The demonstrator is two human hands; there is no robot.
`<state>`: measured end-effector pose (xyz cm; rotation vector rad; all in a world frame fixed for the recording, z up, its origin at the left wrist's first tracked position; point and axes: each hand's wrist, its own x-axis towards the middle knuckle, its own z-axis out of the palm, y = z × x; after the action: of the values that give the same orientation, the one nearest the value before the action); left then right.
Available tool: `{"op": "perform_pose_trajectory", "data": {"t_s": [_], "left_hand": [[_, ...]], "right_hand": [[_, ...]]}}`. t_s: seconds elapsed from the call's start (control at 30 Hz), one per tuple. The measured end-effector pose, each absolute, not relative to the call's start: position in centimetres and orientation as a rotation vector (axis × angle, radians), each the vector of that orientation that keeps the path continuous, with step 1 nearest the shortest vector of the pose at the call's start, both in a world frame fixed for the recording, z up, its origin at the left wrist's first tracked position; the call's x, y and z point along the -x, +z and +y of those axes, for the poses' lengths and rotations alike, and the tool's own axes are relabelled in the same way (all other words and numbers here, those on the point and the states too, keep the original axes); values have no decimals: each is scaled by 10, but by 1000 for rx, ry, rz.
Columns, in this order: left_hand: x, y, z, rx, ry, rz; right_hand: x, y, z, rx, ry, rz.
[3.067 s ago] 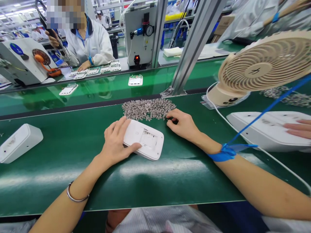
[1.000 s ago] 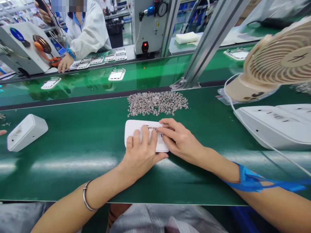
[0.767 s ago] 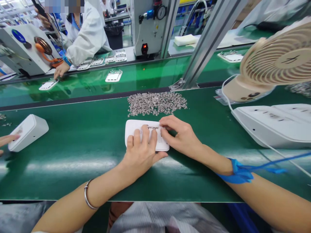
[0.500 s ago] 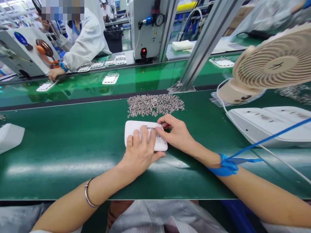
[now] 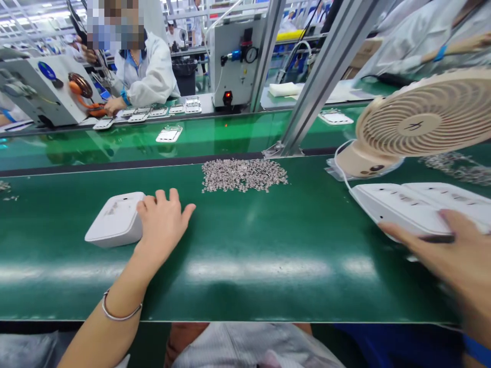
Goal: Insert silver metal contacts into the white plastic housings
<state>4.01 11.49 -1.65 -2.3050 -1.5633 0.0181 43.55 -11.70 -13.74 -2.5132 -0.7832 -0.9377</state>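
Note:
My left hand (image 5: pixel 163 220) is spread open, its fingertips against the right side of a white plastic housing (image 5: pixel 117 217) on the green work surface. This housing lies flat, with small marks on its top face. Far to the right, my right hand (image 5: pixel 452 250) is blurred, with thumb and fingers apart at the near edge of a white housing (image 5: pixel 410 204). Another white housing (image 5: pixel 452 197) adjoins that one. A pile of small metal pieces (image 5: pixel 243 175) lies between my hands, farther back on the surface.
A beige fan (image 5: pixel 418 120) stands at the right, its white cable running beside the housings. More metal pieces (image 5: pixel 456 166) lie behind it. A slanted metal post (image 5: pixel 318 76) rises at the back. Across the green line (image 5: pixel 218 138), a co-worker's hand (image 5: pixel 115 105) is near white panels.
My hands have parted from the white housing in the middle. That housing now appears at the left beside my left hand, while my right hand has swung to the housings at the right.

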Motion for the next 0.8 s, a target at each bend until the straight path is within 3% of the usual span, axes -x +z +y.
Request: {"op": "perform_pose_trajectory", "data": {"t_s": [0.17,0.47,0.63,0.8], "left_hand": [[-50,-31,103,2485,30,-1353],[-50,-34,98,2593,-148,-1201],[-53,-36,86,2891,-383,-942],[-52,-41,80,3190,-251,-673]], "right_hand": [[-428,-145,-117,2356,-826,-728],[-403,-93,-98,2103,-786,-368],[-319,-79,-82,1833,-494,-1161],[-262,-80,-49,1557,-2,-1610]]}}
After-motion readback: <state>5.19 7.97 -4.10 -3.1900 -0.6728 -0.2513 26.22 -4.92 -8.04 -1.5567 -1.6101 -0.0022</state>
